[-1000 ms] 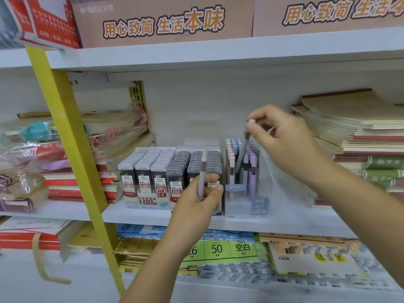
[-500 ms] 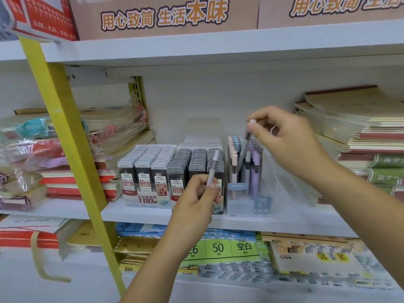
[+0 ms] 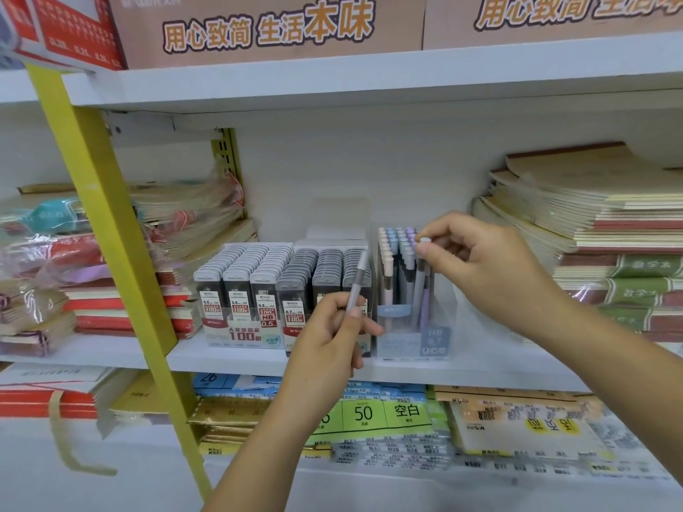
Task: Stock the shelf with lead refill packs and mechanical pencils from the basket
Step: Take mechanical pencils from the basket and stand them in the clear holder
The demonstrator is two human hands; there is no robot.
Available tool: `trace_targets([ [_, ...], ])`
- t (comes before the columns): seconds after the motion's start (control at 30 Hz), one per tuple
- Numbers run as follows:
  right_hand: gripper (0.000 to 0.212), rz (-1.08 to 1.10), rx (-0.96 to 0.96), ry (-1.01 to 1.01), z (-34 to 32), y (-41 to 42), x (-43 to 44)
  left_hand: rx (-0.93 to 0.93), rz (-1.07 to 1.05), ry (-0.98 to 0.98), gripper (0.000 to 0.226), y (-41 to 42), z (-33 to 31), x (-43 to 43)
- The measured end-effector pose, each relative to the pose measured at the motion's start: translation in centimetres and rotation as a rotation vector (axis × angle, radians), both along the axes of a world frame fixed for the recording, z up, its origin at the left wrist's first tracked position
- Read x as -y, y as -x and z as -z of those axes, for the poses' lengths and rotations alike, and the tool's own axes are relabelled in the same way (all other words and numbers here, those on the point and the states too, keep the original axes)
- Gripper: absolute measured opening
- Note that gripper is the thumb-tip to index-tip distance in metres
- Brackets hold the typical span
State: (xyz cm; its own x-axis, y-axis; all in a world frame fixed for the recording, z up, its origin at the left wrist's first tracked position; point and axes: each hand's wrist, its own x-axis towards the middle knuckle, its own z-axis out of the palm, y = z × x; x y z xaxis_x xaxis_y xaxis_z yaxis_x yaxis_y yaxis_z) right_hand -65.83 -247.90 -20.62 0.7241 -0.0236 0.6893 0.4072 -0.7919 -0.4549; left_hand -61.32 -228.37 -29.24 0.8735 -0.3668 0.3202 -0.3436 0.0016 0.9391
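Note:
A clear display box (image 3: 414,341) of pastel mechanical pencils stands on the white middle shelf (image 3: 462,371). My right hand (image 3: 488,267) pinches the top of a grey pencil (image 3: 419,286) that stands almost fully down in the box's front row. My left hand (image 3: 332,334) holds another grey mechanical pencil (image 3: 357,279) upright in front of the lead refill packs (image 3: 281,282), which fill two display trays left of the pencil box. The basket is out of view.
Stacked notebooks (image 3: 598,230) crowd the shelf's right end, and wrapped notebooks (image 3: 111,253) lie at the left. A yellow upright (image 3: 111,230) slants across the left. The shelf below holds paper packs (image 3: 369,415). Cardboard boxes sit on the top shelf.
My right hand has lowered its grey pencil deeper into the display box. My left hand has tilted its pencil a little to the right.

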Motion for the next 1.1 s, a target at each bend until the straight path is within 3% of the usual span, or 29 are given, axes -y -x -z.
trace_targets([
  [0.13, 0.008, 0.029, -0.006, -0.012, 0.1, -0.2, -0.1, -0.019, 0.010, 0.034, 0.013, 0.2, -0.1, -0.1],
  [0.3, 0.009, 0.190, 0.024, 0.225, 1.1, -0.9, -0.7, -0.037, 0.025, 0.070, 0.013, 0.5, -0.4, -0.3],
  [0.43, 0.013, 0.213, 0.042, 0.197, 1.3, -0.8, -1.2, -0.016, 0.066, 0.078, 0.014, 0.9, -0.6, -0.5],
  [0.53, 0.021, 0.081, 0.076, -0.004, 1.3, 0.3, -2.2, 0.028, 0.098, 0.072, 0.018, 1.1, -1.0, -0.3],
  [0.67, 0.026, -0.291, -0.134, -0.487, 1.3, 1.0, -3.7, 0.080, 0.142, 0.030, 0.018, 1.3, -1.4, 0.6],
  [0.73, 0.021, -0.305, -0.085, -0.570, 0.8, 1.2, -3.3, 0.116, 0.110, -0.002, 0.014, 1.5, -1.4, 1.0],
  [0.8, 0.022, -0.260, 0.059, -0.607, -0.4, 1.7, -2.1, 0.285, -0.065, -0.092, 0.010, 1.1, -1.3, 1.1],
  [0.87, 0.024, -0.189, 0.204, -0.564, -1.5, 2.3, -0.1, 0.658, -0.352, -0.274, 0.022, 0.6, -1.5, 0.8],
  [0.93, 0.023, -0.110, 0.262, -0.438, -2.1, 2.6, 1.3, 0.909, -0.476, -0.403, 0.033, -0.3, -1.7, 0.6],
  [1.1, 0.021, 0.082, 0.145, -0.077, -0.1, 1.1, 2.0, 0.931, -0.421, -0.620, 0.043, -1.6, -1.2, 0.9],
])
